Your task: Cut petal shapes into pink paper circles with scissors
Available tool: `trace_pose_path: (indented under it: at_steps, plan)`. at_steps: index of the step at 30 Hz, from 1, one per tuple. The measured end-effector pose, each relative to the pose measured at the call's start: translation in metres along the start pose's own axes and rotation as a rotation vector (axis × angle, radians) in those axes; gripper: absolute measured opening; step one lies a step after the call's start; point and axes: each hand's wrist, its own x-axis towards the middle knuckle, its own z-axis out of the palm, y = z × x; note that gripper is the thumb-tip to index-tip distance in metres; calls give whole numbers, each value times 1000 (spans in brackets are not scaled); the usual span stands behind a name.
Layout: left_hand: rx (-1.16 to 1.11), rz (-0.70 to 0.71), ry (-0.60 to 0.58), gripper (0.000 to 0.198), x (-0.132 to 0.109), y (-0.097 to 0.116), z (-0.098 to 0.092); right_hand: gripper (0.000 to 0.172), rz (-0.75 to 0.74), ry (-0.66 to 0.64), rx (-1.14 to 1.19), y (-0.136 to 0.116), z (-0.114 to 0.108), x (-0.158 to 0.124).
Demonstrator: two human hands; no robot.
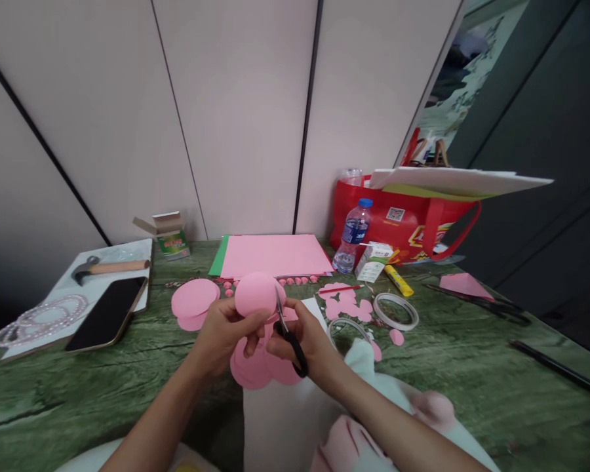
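My left hand [229,329] pinches a round pink paper piece [254,294] by its lower edge, above the table. In my right hand [307,334] are scissors [292,339] with black handles, their blades pointing up at the right edge of the pink circle. Whether the blades are parted is too small to tell. More pink paper circles [250,366] lie below my hands on a white sheet [265,432]. To the left of my hands rests another stack of pink circles [195,300].
Pink sheets [275,254] lie behind my hands. Rightward are tape rolls [396,311], a glue stick [398,280], a water bottle [354,236] and a red bag [398,219]. A phone [109,313], a hammer [113,266] and beads [44,321] lie left.
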Motion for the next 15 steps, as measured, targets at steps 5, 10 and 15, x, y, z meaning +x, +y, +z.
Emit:
trace_pose_path:
  at_steps: [5,10,15]
  plan:
    - [-32,0,19,21,0,-1,-2,61,7,17,-47,1,-1,1]
    - [-55,-4,29,20,0,-1,-4,61,39,46,-86,-4,0,0]
    - [-61,2,37,19,0,0,-5,61,36,58,-126,-5,1,0]
